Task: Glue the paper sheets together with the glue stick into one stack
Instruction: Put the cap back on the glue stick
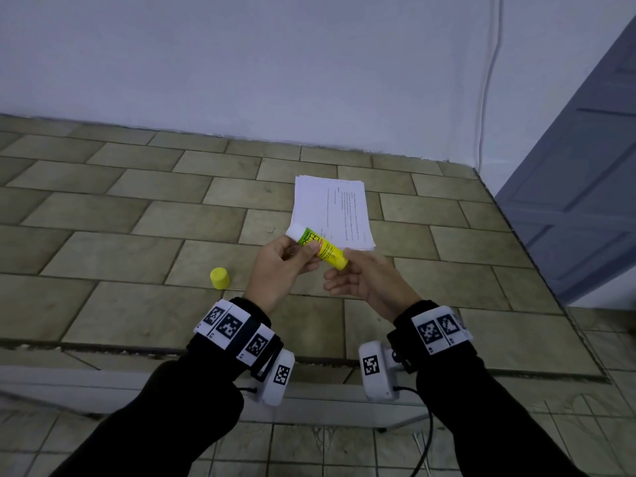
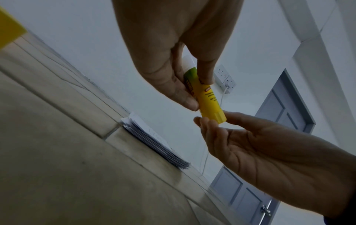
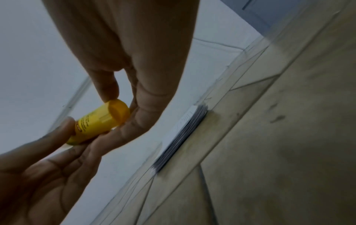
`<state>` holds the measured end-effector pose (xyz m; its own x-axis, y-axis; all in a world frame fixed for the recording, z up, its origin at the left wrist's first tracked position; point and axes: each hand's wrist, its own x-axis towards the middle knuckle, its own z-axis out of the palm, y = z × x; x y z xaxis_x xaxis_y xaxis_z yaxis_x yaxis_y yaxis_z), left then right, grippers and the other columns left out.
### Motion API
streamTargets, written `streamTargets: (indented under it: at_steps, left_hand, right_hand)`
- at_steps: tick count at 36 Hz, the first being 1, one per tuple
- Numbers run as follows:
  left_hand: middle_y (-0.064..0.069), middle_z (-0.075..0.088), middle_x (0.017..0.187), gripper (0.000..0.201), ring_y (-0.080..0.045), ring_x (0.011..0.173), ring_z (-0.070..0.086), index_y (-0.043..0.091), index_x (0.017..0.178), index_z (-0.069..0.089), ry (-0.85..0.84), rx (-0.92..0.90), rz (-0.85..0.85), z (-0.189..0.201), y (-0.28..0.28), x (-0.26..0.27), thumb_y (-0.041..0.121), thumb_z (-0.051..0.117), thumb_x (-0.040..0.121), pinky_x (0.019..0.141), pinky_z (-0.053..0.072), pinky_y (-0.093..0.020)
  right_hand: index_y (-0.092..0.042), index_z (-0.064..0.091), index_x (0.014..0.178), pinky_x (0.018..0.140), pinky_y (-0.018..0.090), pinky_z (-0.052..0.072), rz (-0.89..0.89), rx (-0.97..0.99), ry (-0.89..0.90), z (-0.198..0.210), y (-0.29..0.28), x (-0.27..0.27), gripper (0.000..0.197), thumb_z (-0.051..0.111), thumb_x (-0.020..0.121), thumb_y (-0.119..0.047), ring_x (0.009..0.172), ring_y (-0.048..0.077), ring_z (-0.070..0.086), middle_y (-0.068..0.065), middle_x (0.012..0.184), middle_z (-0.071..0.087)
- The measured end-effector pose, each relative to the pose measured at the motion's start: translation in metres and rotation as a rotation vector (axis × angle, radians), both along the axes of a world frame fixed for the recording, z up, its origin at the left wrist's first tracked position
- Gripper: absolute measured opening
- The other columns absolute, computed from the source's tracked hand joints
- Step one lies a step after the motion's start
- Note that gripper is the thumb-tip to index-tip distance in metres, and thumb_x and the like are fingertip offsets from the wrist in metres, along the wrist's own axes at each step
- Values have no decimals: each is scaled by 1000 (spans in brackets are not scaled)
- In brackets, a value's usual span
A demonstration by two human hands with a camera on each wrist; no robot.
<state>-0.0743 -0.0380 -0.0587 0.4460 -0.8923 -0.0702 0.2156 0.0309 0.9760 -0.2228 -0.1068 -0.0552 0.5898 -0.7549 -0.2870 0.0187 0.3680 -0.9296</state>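
While gripped mid-barrel by left hand (image 1: 280, 266), uncapped glue stick (image 1: 321, 247) pinched at base by right hand (image 1: 358, 280); paper sheets (image 1: 332, 211) beyond, cap (image 1: 219, 278) left, bare tiled ledge (image 1: 103, 215) around.

Plastic, paper and tile

I'm seeing the glue stick (image 1: 323, 249) showing smooth, glossy yellow plastic, its cap (image 1: 219, 278) matt plastic, the paper sheets (image 1: 330, 211) lying matt white on dull tiled counter (image 1: 137, 218).

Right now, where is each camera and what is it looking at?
Head: looks down at the tiled counter; both hands and black sleeves show.
Left wrist: looks along the left hand at the glue stick.
Right wrist: looks along the right hand at the stick's bottom end.
All three share the glue stick and the paper stack.
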Motion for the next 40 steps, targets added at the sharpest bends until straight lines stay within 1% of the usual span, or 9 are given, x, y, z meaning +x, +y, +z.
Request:
streamTargets:
  at_steps: [5,8,13,17,21,25,30,35,40]
  left_hand:
    - [-13,70,86,19,-13,72,71,-4,102,64,14,7,22,-5,1,2,10,64,91,70,58,-20]
    - [-16,71,89,22,-13,73,72,-6,103,64,29,16,36,-8,1,1,12,65,91,70,58,-21]
    - [-16,71,89,24,-13,74,71,-6,104,64,29,7,44,-7,-1,-3,12,67,90,71,58,-22]
    - [-15,71,91,23,-14,78,71,-5,106,65,48,-15,39,-4,-2,1,12,64,91,72,58,-22]
    - [-10,71,86,18,-12,75,71,-3,104,65,21,-27,27,-3,0,1,10,63,92,72,58,-21]
    - [-12,71,84,14,-13,73,71,-1,98,66,29,-14,42,-6,0,3,12,64,92,71,59,-22]
    - [-15,71,86,26,-13,74,71,-9,103,63,39,5,27,-9,0,0,14,65,91,70,58,-21]
    - [-15,69,86,18,-11,72,70,-5,101,64,52,-6,37,-8,-1,-3,11,63,92,68,57,-19]
    - [-11,70,83,10,-10,71,70,1,95,65,44,-16,42,-6,-1,-1,11,63,92,68,56,-18]
  right_hand:
    - [2,60,102,72,28,59,-63,-90,-29,-7,1,0,13,55,95,-6,72,21,70,20,90,67]
    - [-2,63,97,81,33,58,-107,-415,115,-12,-1,-1,24,74,77,5,86,24,69,17,96,70]
    - [-19,55,85,74,30,59,-188,-666,232,-13,4,2,35,76,71,5,80,8,68,0,88,69]
    - [-9,56,106,73,30,59,-149,-397,181,-7,4,6,26,71,85,-12,80,17,67,11,97,64]
    - [2,59,93,59,29,57,-103,-82,28,1,5,4,23,49,100,-17,58,23,65,19,75,64]
    - [0,60,94,67,28,58,-118,-153,-14,-5,4,2,5,58,93,-4,66,19,67,19,82,65]
    - [-7,55,84,74,33,58,-148,-577,198,-12,2,0,33,77,67,11,76,15,68,5,83,68]
    - [-15,58,100,73,23,56,-156,-697,253,-8,4,3,39,77,70,3,82,11,62,6,93,61]
    - [6,57,105,60,28,57,-20,-147,120,5,2,2,27,52,99,-20,63,22,66,17,81,66]
